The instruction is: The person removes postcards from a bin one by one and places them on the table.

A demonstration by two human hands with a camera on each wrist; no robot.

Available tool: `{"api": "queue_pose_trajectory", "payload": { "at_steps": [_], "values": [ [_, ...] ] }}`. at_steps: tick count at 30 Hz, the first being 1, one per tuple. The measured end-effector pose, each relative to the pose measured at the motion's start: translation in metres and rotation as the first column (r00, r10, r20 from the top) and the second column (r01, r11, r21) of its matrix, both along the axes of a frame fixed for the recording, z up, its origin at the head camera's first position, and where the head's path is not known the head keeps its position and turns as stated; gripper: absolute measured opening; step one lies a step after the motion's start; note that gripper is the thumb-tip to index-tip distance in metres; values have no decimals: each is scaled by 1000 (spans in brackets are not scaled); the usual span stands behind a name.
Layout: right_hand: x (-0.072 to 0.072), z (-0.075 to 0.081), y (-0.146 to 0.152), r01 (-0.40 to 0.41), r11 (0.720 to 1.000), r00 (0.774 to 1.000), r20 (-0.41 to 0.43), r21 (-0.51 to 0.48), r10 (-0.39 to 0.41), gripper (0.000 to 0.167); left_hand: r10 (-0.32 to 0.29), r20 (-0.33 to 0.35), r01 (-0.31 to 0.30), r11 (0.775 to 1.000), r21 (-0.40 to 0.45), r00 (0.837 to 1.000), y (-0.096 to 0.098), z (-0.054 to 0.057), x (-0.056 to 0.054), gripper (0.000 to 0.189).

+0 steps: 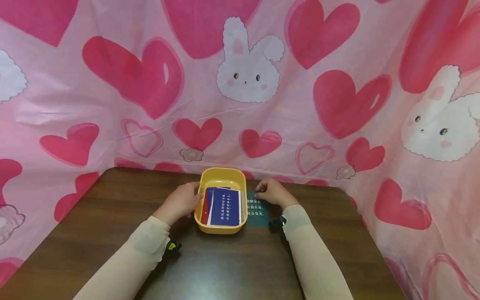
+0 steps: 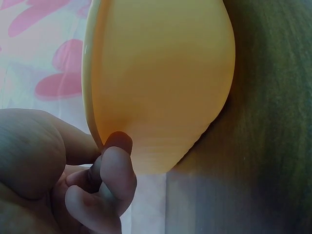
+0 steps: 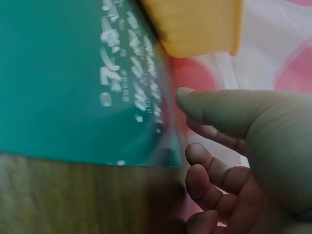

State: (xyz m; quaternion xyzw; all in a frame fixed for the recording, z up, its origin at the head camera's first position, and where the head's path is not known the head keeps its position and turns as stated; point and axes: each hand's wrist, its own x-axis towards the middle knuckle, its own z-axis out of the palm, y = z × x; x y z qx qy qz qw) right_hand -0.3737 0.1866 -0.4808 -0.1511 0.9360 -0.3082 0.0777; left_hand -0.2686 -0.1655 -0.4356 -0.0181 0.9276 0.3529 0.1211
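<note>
In the head view a yellow plastic basket [image 1: 222,230] stands on the table. Inside lie blue cards with white writing, the top one [image 1: 233,212] over a red card [image 1: 204,210]. My left hand [image 1: 182,200] grips the basket's left side, thumb over the rim and fingers against the outer wall [image 2: 165,87]. To the basket's right is a green card [image 1: 258,220] with white lettering, partly hidden by the basket. My right hand [image 1: 273,192] is at its far right corner. In the right wrist view, the thumb and loosely bent fingers are beside the card's edge, holding nothing.
The dark wooden table [image 1: 210,271] ends at the back against a pink curtain [image 1: 157,137] with hearts and rabbits, which also hangs at both sides. Dark wrist cameras sit under the left cuff [image 1: 173,246] and beside the right cuff [image 1: 276,225].
</note>
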Motion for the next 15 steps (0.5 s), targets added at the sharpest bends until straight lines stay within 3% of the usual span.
{"api": "queue_pose_trajectory", "payload": {
  "at_steps": [6, 15],
  "values": [
    [4, 10, -2, 58, 998, 997, 48, -28, -57, 15, 10, 5, -10, 1000, 8, 1000, 0, 1, 0, 67],
    [13, 38, -14, -2, 996, 998, -64, -94, -4, 16, 14, 7, -14, 1000, 2, 1000, -1, 0, -1, 67]
  ]
}}
